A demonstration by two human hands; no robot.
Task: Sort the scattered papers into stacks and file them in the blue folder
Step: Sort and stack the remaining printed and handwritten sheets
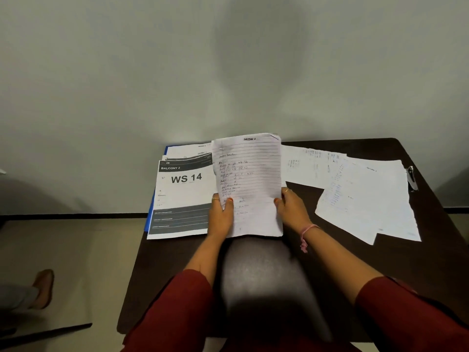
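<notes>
Two hands on one lined handwritten sheet: left hand pinches lower left edge, right hand pinches lower right edge, thumbs on top. Sheet lifted and tilted toward wearer, likely to read heading before choosing stack. Printed "WS 14" stack lies left, on blue folder, only its left edge showing. Loose white papers overlap on right of dark table, apparently unsorted. Stapler-like tool at far right edge.

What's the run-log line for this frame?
phase: sorting | left hand + right hand: hold lined handwritten sheet | WS 14 printout atop blue folder | loose sheets unsorted, right
</notes>
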